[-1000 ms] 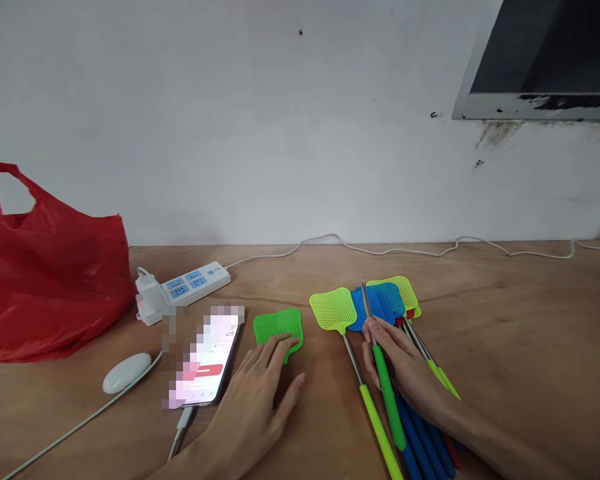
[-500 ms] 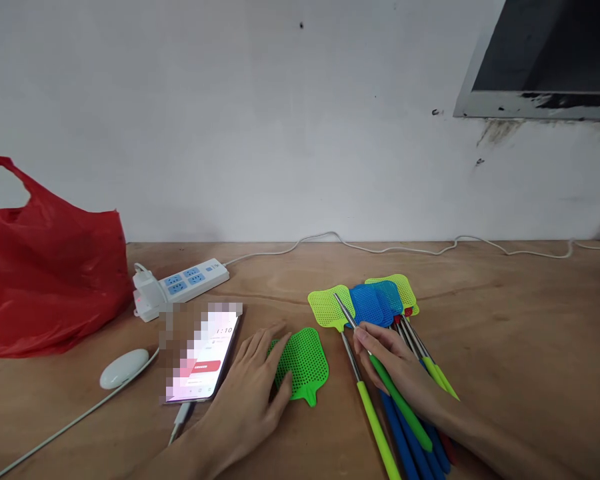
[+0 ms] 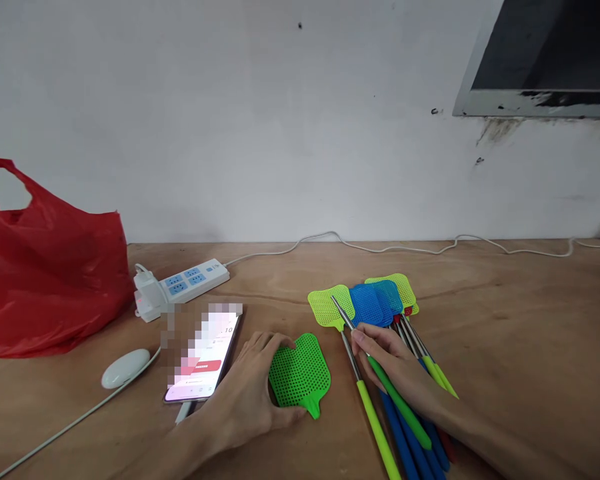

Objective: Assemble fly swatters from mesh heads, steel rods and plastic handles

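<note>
Against a scuffed pale wall [image 3: 230, 147], a brown table [image 3: 530, 313] holds a spread of fly swatters. The left hand [image 3: 250, 387] curves around the left side of a green head [image 3: 304, 373], fingertips at its upper edge and thumb beside its neck; whether those fingers grip it or merely touch it, one cannot tell. The right hand [image 3: 390, 360] pinches a green handle [image 3: 400, 405], its bare metal tip slanting up and left from the fingers, over a yellow swatter [image 3: 375, 427]. Beyond the right fingertips lie overlapping blue swatters [image 3: 366, 307]. A lit phone [image 3: 200, 377] rests just left of the left fingers, a power strip [image 3: 200, 281] farther off, and a red bag [image 3: 55, 280] well left.
</note>
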`<action>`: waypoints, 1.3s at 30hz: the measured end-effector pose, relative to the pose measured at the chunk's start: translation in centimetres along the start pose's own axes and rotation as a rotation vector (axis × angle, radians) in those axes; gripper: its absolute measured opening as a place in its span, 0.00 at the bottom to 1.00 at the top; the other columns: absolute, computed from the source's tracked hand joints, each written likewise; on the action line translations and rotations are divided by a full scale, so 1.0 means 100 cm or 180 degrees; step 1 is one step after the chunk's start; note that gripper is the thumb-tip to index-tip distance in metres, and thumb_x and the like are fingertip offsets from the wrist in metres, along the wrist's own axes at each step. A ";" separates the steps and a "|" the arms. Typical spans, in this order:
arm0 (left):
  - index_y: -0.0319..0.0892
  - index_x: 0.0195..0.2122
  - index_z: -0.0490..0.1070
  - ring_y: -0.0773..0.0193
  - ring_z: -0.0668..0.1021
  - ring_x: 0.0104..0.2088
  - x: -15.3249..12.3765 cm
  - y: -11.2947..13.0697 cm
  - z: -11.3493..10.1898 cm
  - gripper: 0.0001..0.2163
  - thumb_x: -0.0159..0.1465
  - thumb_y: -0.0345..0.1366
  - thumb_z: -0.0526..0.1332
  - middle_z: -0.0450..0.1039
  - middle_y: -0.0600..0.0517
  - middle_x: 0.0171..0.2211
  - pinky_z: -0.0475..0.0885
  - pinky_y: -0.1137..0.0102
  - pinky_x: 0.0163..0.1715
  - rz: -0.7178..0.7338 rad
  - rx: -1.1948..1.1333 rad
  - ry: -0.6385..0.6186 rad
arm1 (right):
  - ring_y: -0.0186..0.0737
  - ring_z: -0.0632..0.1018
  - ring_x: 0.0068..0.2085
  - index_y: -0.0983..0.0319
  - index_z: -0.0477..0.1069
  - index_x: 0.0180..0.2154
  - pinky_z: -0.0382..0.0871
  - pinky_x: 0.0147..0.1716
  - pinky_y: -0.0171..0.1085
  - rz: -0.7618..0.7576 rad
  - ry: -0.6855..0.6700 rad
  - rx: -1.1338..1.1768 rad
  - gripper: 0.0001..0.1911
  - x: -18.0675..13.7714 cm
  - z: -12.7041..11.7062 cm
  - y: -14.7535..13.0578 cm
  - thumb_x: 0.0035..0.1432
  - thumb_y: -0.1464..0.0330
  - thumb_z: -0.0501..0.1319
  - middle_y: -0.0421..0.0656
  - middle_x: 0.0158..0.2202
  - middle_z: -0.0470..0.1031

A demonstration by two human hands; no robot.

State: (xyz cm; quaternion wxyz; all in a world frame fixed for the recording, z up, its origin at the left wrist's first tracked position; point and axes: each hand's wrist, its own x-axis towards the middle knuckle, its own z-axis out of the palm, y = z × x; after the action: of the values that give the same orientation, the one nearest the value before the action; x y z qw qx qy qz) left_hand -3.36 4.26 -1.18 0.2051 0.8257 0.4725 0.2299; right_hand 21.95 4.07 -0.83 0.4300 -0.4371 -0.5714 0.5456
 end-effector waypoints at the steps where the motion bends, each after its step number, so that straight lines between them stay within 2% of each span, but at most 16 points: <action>1: 0.46 0.49 0.67 0.46 0.73 0.48 -0.001 0.001 -0.001 0.31 0.45 0.45 0.75 0.70 0.46 0.48 0.71 0.53 0.46 0.0000 -0.0029 -0.0017 | 0.27 0.55 0.12 0.60 0.65 0.27 0.46 0.14 0.31 0.0013 0.0000 -0.0008 0.24 0.000 0.000 0.000 0.60 0.46 0.57 0.29 0.11 0.57; 6: 0.47 0.49 0.64 0.49 0.74 0.47 -0.004 0.007 -0.002 0.29 0.49 0.44 0.74 0.69 0.48 0.48 0.72 0.57 0.44 -0.0020 -0.0189 -0.0040 | 0.28 0.56 0.13 0.59 0.65 0.27 0.47 0.14 0.31 0.0034 0.0018 -0.0001 0.24 0.000 -0.001 0.000 0.60 0.46 0.57 0.29 0.11 0.57; 12: 0.49 0.58 0.60 0.44 0.70 0.57 0.000 0.004 -0.001 0.33 0.54 0.45 0.71 0.66 0.44 0.59 0.67 0.49 0.56 0.0234 -0.0085 0.0282 | 0.28 0.57 0.11 0.60 0.68 0.28 0.47 0.14 0.31 0.0163 -0.0210 -0.0112 0.25 -0.002 -0.001 -0.003 0.61 0.45 0.56 0.30 0.09 0.57; 16: 0.46 0.58 0.64 0.44 0.73 0.53 0.003 0.009 -0.006 0.28 0.57 0.43 0.67 0.72 0.44 0.54 0.71 0.49 0.51 0.0047 -0.0019 0.0532 | 0.29 0.56 0.11 0.63 0.75 0.39 0.47 0.13 0.31 0.0312 -0.0447 -0.0094 0.26 -0.005 -0.001 -0.006 0.61 0.47 0.57 0.28 0.09 0.55; 20: 0.45 0.56 0.66 0.44 0.75 0.51 0.002 0.013 -0.010 0.26 0.57 0.46 0.66 0.74 0.43 0.51 0.72 0.48 0.49 -0.0150 -0.0099 0.0661 | 0.29 0.55 0.10 0.66 0.73 0.52 0.45 0.12 0.31 0.0384 -0.0723 0.0223 0.27 -0.008 -0.004 -0.008 0.62 0.52 0.58 0.27 0.09 0.56; 25: 0.47 0.60 0.60 0.46 0.74 0.56 0.001 0.008 -0.007 0.28 0.61 0.46 0.65 0.71 0.44 0.57 0.71 0.51 0.52 -0.0314 -0.0489 0.0675 | 0.27 0.56 0.09 0.66 0.77 0.47 0.44 0.12 0.31 0.0568 -0.1341 0.0503 0.20 -0.009 -0.011 -0.010 0.62 0.58 0.59 0.29 0.08 0.59; 29: 0.48 0.62 0.58 0.48 0.71 0.59 0.001 0.007 -0.006 0.28 0.64 0.50 0.63 0.68 0.45 0.61 0.73 0.55 0.51 -0.0499 -0.0890 0.0595 | 0.26 0.57 0.09 0.66 0.78 0.43 0.43 0.12 0.31 0.0756 -0.1694 0.0493 0.17 -0.010 -0.013 -0.014 0.63 0.60 0.59 0.30 0.09 0.61; 33: 0.48 0.61 0.62 0.45 0.72 0.59 0.002 0.010 -0.007 0.26 0.66 0.52 0.60 0.67 0.45 0.62 0.74 0.55 0.47 -0.0684 -0.1003 0.0510 | 0.26 0.56 0.09 0.67 0.79 0.43 0.43 0.11 0.31 0.0708 -0.1686 0.0558 0.17 -0.007 -0.015 -0.010 0.63 0.62 0.58 0.30 0.09 0.61; 39: 0.48 0.62 0.62 0.45 0.73 0.58 0.003 0.010 -0.006 0.28 0.64 0.51 0.63 0.69 0.44 0.60 0.70 0.52 0.53 -0.0652 -0.1170 0.0679 | 0.28 0.58 0.08 0.70 0.78 0.44 0.46 0.11 0.31 0.0524 -0.1735 0.0860 0.17 -0.001 -0.021 0.006 0.63 0.64 0.58 0.32 0.09 0.63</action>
State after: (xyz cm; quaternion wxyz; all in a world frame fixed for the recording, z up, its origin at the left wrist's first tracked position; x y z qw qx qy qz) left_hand -2.92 4.12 -0.06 0.3231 0.6932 0.5230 0.3761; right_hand 23.98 4.50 -1.38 0.2696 -0.2583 -0.5506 0.7466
